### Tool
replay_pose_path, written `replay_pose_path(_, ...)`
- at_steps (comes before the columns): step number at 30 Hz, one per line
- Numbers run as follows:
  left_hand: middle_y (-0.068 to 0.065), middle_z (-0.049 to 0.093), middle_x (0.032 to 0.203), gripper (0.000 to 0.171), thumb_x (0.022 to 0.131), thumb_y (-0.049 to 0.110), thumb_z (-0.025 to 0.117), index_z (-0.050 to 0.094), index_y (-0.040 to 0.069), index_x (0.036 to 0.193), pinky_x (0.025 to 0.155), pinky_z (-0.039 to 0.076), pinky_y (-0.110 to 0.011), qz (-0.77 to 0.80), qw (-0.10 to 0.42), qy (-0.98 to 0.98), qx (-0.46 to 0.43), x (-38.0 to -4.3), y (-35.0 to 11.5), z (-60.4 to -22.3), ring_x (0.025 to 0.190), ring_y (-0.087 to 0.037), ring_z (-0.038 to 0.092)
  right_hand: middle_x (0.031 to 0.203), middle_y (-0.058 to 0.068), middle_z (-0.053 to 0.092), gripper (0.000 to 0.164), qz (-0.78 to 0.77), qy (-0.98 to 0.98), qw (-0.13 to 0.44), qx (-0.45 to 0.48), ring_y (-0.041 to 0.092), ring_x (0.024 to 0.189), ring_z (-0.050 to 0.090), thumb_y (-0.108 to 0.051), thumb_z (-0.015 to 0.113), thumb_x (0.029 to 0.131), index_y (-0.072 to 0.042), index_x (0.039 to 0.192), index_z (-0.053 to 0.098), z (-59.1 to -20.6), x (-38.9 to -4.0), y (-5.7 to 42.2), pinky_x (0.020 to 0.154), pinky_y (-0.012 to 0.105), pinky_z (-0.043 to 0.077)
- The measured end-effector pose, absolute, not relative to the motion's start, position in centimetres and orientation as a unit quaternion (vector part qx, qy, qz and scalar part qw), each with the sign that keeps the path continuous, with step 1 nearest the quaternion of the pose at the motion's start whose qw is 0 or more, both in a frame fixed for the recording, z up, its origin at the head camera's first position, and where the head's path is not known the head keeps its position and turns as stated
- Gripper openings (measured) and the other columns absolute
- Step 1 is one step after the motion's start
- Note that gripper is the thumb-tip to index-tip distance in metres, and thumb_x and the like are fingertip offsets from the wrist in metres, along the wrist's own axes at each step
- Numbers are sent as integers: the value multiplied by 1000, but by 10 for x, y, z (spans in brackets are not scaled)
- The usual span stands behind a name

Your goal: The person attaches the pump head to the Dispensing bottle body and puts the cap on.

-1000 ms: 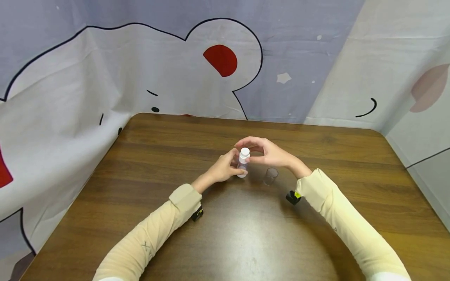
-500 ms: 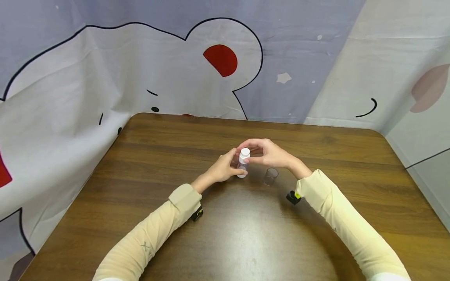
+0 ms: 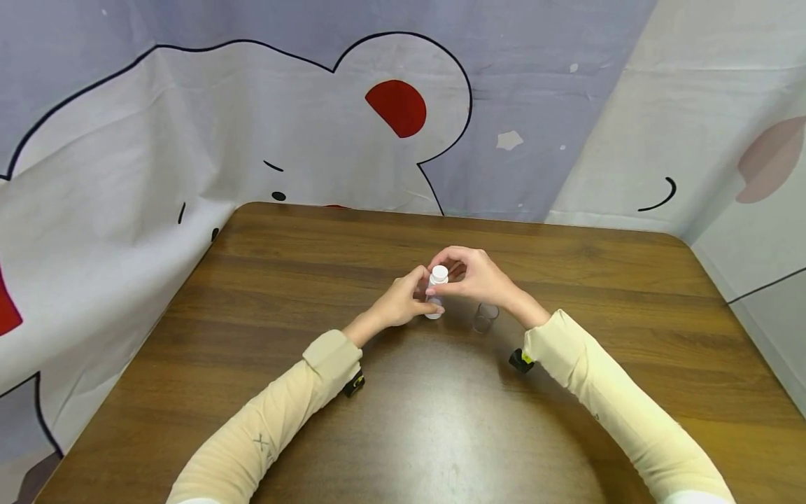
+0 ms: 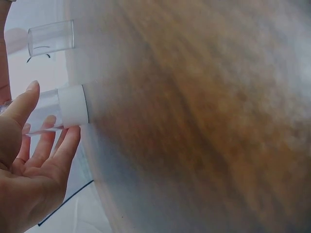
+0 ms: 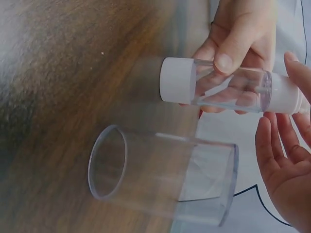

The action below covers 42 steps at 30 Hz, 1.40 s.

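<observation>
A small clear pump bottle [image 3: 439, 274] with a white base and white top stands upright at the middle of the table. My left hand [image 3: 397, 302] grips its body, thumb in front and fingers behind, as the right wrist view also shows. From the other side my right hand [image 3: 483, 281] curls about the white collar [image 5: 283, 92], thumb on the near side, fingers on the far side. The white base [image 4: 73, 105] is right at the tabletop in the left wrist view. Beside the bottle, under my right wrist, stands a clear cylindrical cap [image 5: 163, 175].
The brown wooden table [image 3: 327, 280] runs back to a printed cloth [image 3: 302, 126] that hangs behind it and along both sides. Black wrist devices show under both sleeves, one on the left [image 3: 355, 383] and one on the right [image 3: 521, 360].
My right hand has come in closer round the bottle's top, its thumb moving left across the collar, and the right forearm has shifted slightly left. The left hand and bottle stay put.
</observation>
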State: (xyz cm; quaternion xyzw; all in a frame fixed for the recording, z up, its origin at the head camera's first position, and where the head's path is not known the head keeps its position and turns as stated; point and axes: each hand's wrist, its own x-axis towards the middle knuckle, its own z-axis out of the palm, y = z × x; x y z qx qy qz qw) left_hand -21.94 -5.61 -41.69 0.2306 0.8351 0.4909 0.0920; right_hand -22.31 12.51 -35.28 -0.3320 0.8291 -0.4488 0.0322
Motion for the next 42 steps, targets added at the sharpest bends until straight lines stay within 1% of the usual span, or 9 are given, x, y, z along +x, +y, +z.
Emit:
replay_pose_path(4, -12, 61, 114, 42, 80, 12, 78, 48, 4, 108, 79, 50, -23, 484, 89, 839, 230, -220, -56, -417, 101, -19, 63, 93, 14, 67, 31, -437, 838, 13, -327, 21, 76, 64, -7, 82, 74, 5, 99, 66, -356, -224, 121, 73, 46, 58)
replay_pose_path(10, -9, 62, 117, 43, 81, 15, 78, 48, 6, 110, 80, 48, -25, 471, 85, 848, 228, -221, -56, -418, 99, -17, 60, 89, 7, 68, 32, -421, 852, -15, -310, 15, 74, 61, -22, 86, 71, -6, 93, 70, -375, -236, 122, 67, 31, 56)
replay_pose_path(13, -11, 62, 118, 43, 81, 13, 78, 48, 5, 111, 83, 51, -26, 479, 88, 842, 231, -221, -56, -419, 104, -19, 62, 91, 4, 68, 33, -422, 846, -5, -326, 13, 78, 62, -25, 86, 71, -9, 95, 70, -374, -237, 124, 70, 30, 56)
replay_pose_path(17, -15, 61, 120, 47, 82, 10, 76, 47, 2, 117, 90, 54, -31, 493, 98, 832, 234, -220, -56, -419, 113, -27, 63, 105, 6, 69, 36, -436, 819, 50, -369, 14, 94, 63, -19, 82, 77, -8, 108, 67, -370, -241, 131, 84, 32, 56)
replay_pose_path(21, -16, 59, 127, 61, 82, 10, 76, 42, 3, 132, 95, 53, -35, 487, 95, 836, 234, -220, -56, -419, 115, -30, 61, 120, 10, 65, 39, -465, 779, 131, -399, 20, 111, 61, -8, 72, 84, -5, 122, 61, -368, -246, 138, 98, 32, 50)
replay_pose_path(25, -15, 58, 131, 67, 82, 11, 77, 40, 4, 138, 97, 51, -37, 477, 89, 843, 233, -220, -56, -418, 117, -28, 60, 128, 16, 61, 41, -490, 745, 181, -414, 20, 116, 60, 1, 66, 87, 0, 127, 58, -369, -251, 142, 102, 36, 48)
replay_pose_path(28, -14, 59, 131, 65, 82, 12, 77, 42, 4, 136, 99, 50, -38, 469, 83, 848, 234, -220, -56, -417, 118, -27, 59, 129, 17, 61, 40, -484, 745, 180, -422, 18, 115, 61, 2, 65, 88, 1, 127, 58, -369, -251, 143, 98, 36, 51)
replay_pose_path(32, -15, 59, 129, 63, 82, 13, 77, 44, 2, 134, 98, 50, -37, 464, 81, 851, 232, -220, -56, -416, 117, -27, 60, 127, 15, 62, 38, -463, 762, 169, -420, 19, 113, 62, -1, 65, 89, -1, 127, 59, -366, -250, 143, 91, 30, 54)
replay_pose_path(42, -16, 60, 127, 63, 81, 14, 77, 42, 0, 132, 97, 51, -36, 462, 87, 852, 231, -219, -55, -415, 116, -26, 60, 118, 13, 68, 34, -450, 787, 121, -405, 16, 105, 66, -6, 69, 88, -2, 120, 63, -369, -244, 140, 89, 27, 55)
